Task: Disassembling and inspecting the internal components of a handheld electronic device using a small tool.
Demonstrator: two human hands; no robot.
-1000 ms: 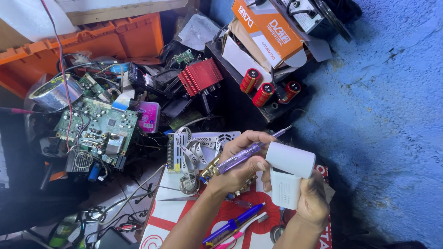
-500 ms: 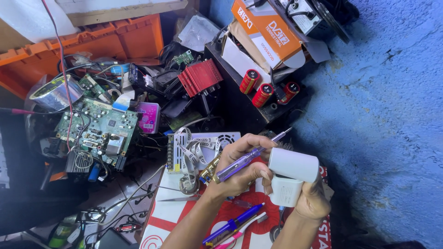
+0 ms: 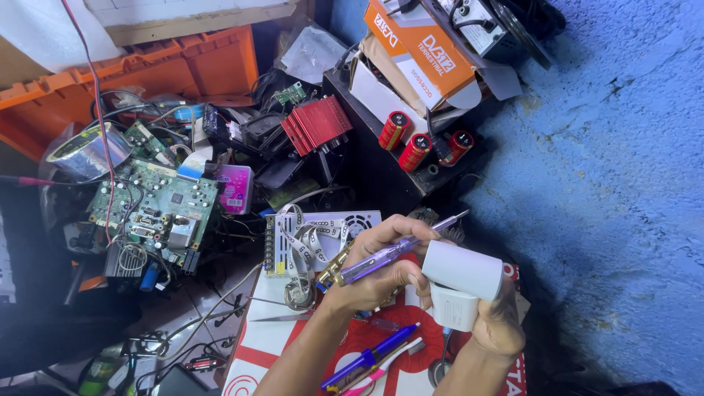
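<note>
Head view: left hand [image 3: 381,268] grips purple screwdriver [image 3: 389,253]; right hand [image 3: 499,323] holds white adapter [image 3: 458,282].

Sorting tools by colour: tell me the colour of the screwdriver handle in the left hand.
Translucent purple: the screwdriver held in the left hand, seen in the head view.

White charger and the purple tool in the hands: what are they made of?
Charger: looks like smooth white plastic, matte with a soft sheen, with a moulded seam between its two parts. Tool: handle seems translucent purple plastic, since light passes through it; its thin grey tip looks like metal. The left hand holds the tool, the right hand the charger.
</note>
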